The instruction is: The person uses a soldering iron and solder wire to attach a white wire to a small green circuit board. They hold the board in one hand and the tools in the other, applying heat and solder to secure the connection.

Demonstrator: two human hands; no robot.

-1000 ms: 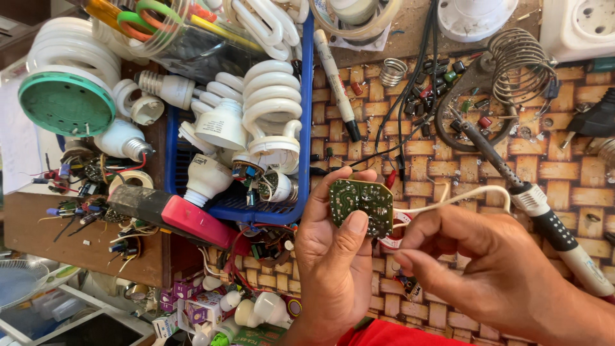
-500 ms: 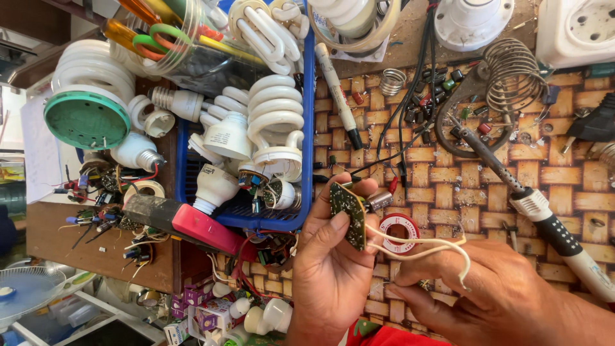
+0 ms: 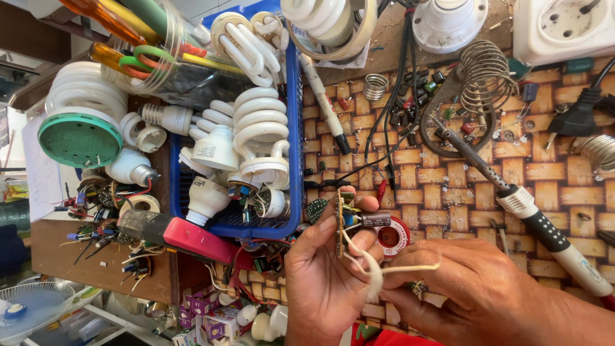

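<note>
My left hand (image 3: 323, 275) holds a small round circuit board (image 3: 343, 221) on edge, its components facing right and a dark cylindrical capacitor sticking out. Cream wires (image 3: 384, 269) run from the board down to my right hand (image 3: 477, 288), which pinches them between its fingers. A small red solder reel (image 3: 394, 236) lies on the woven mat (image 3: 442, 186) just behind the board. Both hands hover over the mat's near side.
A blue basket (image 3: 293, 141) full of white spiral lamps stands at the left. A soldering iron (image 3: 512, 195) lies diagonally on the mat, its tip in a coil stand (image 3: 477, 83). A white socket block (image 3: 564, 25), a black plug (image 3: 576, 118), a marker pen (image 3: 323, 102) and loose parts lie around.
My left hand has turned the circuit board from flat, green side up, to edge-on. My right hand has taken the cream wires and pulled them out to the right.
</note>
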